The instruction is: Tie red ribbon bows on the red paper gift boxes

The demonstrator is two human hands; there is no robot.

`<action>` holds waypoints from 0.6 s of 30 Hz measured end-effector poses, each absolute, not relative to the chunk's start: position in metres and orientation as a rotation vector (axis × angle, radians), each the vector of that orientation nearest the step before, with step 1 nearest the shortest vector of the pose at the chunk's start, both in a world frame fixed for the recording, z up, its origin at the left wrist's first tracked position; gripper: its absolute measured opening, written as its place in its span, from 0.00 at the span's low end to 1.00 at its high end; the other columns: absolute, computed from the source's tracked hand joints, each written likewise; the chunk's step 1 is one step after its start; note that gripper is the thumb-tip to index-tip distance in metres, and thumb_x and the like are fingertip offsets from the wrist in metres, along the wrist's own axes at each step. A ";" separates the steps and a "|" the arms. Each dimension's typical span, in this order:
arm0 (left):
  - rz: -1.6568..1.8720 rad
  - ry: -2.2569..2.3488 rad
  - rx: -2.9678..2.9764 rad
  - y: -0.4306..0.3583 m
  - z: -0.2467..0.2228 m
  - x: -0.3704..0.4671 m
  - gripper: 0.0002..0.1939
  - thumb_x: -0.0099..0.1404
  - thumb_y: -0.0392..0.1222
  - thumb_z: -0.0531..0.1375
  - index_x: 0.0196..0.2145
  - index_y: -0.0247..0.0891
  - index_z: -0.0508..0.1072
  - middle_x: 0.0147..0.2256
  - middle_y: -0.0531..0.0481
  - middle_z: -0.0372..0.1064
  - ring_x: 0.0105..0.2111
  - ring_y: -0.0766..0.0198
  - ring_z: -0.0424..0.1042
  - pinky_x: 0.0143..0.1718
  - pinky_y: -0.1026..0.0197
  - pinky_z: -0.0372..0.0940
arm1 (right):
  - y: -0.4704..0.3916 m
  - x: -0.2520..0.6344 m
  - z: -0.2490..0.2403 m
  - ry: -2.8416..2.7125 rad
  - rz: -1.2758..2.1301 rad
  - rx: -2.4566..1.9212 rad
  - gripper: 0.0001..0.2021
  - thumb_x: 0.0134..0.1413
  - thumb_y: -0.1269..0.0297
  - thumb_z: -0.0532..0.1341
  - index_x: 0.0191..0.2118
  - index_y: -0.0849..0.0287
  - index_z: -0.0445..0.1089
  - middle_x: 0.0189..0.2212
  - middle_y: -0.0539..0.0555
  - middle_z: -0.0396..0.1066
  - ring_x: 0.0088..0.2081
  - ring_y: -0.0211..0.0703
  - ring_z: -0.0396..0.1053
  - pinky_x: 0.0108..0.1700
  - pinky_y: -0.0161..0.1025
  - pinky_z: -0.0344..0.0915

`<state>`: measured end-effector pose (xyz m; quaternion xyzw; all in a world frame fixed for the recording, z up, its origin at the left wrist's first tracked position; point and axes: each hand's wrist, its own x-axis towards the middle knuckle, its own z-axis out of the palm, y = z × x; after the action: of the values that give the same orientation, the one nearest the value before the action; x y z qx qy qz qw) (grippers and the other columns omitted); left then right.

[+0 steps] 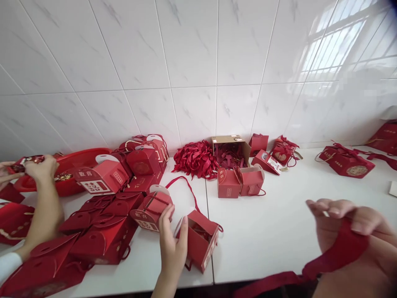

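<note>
As I view the scene through the head camera, an open red card box (pixel 198 244), straight-edged and smooth-faced with a thin twisted cord, sits near the front edge of the glossy white table (pixel 266 223). My left hand (pixel 173 244) is spread, its thumb against the left side of this box and its other fingers beside a neighbouring round-flapped box (pixel 156 209); I see no closed grip. My right hand (pixel 353 227), well apart to the right, has its fingers closed on a flat, soft, dark red ribbon (pixel 347 252), which droops in folds toward the lower left. Behind lie a tangled heap of red strips (pixel 196 160) and a brown cardboard carton (pixel 246 151) holding darker strips, both near the marble-patterned tile wall (pixel 192 49). At far left, a co-worker's hand (pixel 41 165) grips a shiny red item.
</note>
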<state>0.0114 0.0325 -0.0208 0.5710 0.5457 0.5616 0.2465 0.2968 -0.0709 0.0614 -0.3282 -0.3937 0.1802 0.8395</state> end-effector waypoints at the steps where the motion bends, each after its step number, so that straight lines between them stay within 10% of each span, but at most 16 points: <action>1: 1.575 1.506 1.601 0.029 -0.022 0.014 0.27 0.62 0.53 0.58 0.56 0.42 0.61 0.59 0.41 0.56 0.61 0.51 0.56 0.61 0.46 0.54 | -0.069 0.290 0.060 -0.866 0.450 -0.656 0.02 0.45 0.68 0.60 0.25 0.55 0.67 0.27 0.54 0.65 0.37 0.46 0.67 0.45 0.49 0.63; 18: 1.394 1.636 1.546 0.025 -0.019 0.026 0.33 0.56 0.53 0.64 0.55 0.43 0.58 0.54 0.42 0.62 0.55 0.48 0.63 0.53 0.44 0.64 | -0.067 0.228 0.006 -1.092 1.258 -0.946 0.04 0.58 0.66 0.56 0.38 0.56 0.58 0.27 0.50 0.69 0.31 0.40 0.69 0.31 0.35 0.59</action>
<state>0.0262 0.0246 -0.0190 0.5662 0.5990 0.5107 0.2445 0.2281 -0.0669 0.0063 -0.4037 -0.4664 0.5371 0.5754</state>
